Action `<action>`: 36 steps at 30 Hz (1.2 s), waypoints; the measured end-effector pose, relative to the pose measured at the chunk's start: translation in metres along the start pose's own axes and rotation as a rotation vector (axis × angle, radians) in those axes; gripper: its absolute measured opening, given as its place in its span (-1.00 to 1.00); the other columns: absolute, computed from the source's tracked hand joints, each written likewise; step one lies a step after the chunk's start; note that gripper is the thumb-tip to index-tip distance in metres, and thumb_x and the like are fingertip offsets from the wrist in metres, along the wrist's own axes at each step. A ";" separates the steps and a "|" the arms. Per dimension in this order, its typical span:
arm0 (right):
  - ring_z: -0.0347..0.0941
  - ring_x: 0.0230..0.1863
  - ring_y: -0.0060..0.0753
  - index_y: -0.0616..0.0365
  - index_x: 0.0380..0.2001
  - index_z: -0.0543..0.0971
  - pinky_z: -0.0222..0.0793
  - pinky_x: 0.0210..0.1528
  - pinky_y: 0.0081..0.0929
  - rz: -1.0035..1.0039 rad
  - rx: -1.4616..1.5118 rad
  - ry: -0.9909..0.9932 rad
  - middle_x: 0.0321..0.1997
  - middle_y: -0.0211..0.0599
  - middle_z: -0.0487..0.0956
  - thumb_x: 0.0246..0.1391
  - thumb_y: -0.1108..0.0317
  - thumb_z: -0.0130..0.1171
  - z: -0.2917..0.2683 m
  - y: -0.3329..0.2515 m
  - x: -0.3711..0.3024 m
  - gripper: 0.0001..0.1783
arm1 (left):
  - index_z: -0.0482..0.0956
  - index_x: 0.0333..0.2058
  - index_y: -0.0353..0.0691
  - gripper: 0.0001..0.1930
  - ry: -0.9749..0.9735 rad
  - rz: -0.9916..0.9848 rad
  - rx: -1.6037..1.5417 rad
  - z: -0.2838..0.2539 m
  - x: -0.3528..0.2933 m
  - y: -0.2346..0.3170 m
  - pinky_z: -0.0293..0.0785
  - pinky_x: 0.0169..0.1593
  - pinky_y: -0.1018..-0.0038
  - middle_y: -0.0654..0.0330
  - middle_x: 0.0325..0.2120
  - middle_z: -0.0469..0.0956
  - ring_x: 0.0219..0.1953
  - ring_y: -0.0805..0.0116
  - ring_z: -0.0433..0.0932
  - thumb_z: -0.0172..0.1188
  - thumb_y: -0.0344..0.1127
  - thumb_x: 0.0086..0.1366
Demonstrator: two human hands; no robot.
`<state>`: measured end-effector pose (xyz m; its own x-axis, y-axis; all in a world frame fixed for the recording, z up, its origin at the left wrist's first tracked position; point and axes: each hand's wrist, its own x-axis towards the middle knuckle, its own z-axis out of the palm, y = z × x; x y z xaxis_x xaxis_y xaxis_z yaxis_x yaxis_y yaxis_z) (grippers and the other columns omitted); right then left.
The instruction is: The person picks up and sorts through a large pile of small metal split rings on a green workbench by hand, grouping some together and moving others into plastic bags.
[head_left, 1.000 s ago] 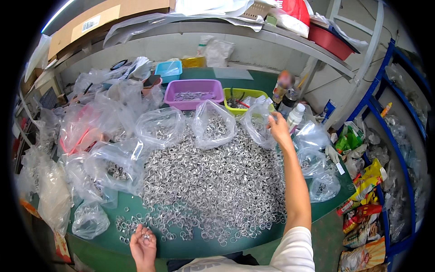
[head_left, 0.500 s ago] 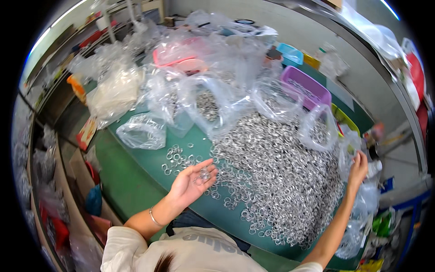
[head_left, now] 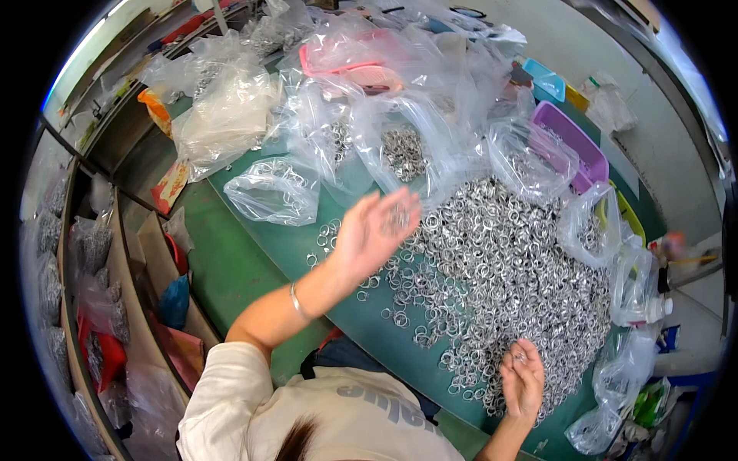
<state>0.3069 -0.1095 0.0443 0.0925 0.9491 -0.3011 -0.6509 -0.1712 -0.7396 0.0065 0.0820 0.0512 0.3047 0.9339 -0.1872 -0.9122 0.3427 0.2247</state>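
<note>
The loose metal rings (head_left: 530, 284) lie in a broad heap on the green table (head_left: 400, 349), with a thinner scatter along the near edge and toward the left hand (head_left: 380, 230). The left hand is largely open, fingers extended over the near-left side of the heap; a few rings appear to rest against palm and fingers, but blur prevents a count. The right hand (head_left: 523, 380) is above the near right part of the heap, fingers partly curled; what looks like one ring shows at the fingertips, and firmness of the hold cannot be told. Rings are also present in open clear bags: one with a dense cluster (head_left: 403, 154) beyond the left hand, one at the far edge of the heap (head_left: 503, 150), and one beside the lime-green basket (head_left: 632, 219). A smaller bag (head_left: 250, 201) on the near left contains some rings. The purple basin (head_left: 575, 146) stands behind the bags. In judgement, handling is part-way: several bags are partly filled, while the loose heap, by far the larger share, is outstanding. Any sorting rule cannot be determined.
</note>
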 end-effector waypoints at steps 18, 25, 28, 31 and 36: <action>0.05 0.31 -0.02 0.28 0.16 0.21 -0.16 0.35 -0.11 0.095 0.327 -0.226 0.21 -0.03 0.24 -0.28 0.68 -0.13 0.070 0.064 0.011 -0.25 | 0.49 -0.10 -0.18 -0.61 -0.741 0.349 1.762 -0.005 -0.089 -0.055 0.37 -0.08 0.36 0.13 -0.15 0.40 -0.15 0.17 0.41 0.23 -0.52 0.02; 0.08 0.28 -0.19 0.29 0.22 0.13 -0.10 0.30 -0.27 0.130 0.318 -0.243 0.26 -0.02 0.15 -0.28 0.66 -0.13 0.089 0.084 0.006 -0.19 | 0.49 -0.16 -0.14 -0.63 -0.679 0.417 1.916 -0.026 -0.098 -0.064 0.24 -0.20 0.35 0.23 -0.16 0.40 -0.22 0.23 0.36 0.29 -0.38 -0.01; 0.15 0.23 -0.29 0.27 0.23 0.12 0.02 0.24 -0.36 0.123 0.211 -0.256 0.24 -0.11 0.17 -0.12 0.65 -0.11 0.087 0.085 0.003 -0.28 | 0.49 -0.18 -0.16 -0.65 -0.651 0.428 1.932 -0.024 -0.096 -0.068 0.22 -0.22 0.34 0.22 -0.21 0.41 -0.22 0.24 0.37 0.28 -0.38 -0.02; 0.27 0.10 -0.45 0.22 0.21 0.17 0.19 0.13 -0.48 0.103 0.165 -0.168 0.11 -0.26 0.30 0.16 0.54 -0.09 0.078 0.087 -0.002 -0.48 | 0.49 -0.19 -0.19 -0.64 -0.705 0.444 1.971 -0.020 -0.092 -0.079 0.21 -0.22 0.33 0.19 -0.24 0.43 -0.24 0.23 0.38 0.29 -0.40 -0.03; 0.39 0.00 -0.43 0.27 0.11 0.27 0.33 0.06 -0.48 -0.059 -0.008 -0.060 0.00 -0.24 0.43 0.20 0.45 -0.06 0.065 0.097 -0.001 -0.59 | 0.48 -0.16 -0.23 -0.57 -0.724 0.457 1.956 -0.017 -0.092 -0.099 0.22 -0.20 0.33 0.13 -0.27 0.43 -0.24 0.17 0.38 0.33 -0.44 -0.09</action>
<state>0.1949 -0.1101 0.0124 0.0852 0.9718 -0.2200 -0.6392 -0.1161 -0.7602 0.0642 -0.0396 0.0298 0.6605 0.6621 0.3541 0.3082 -0.6691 0.6763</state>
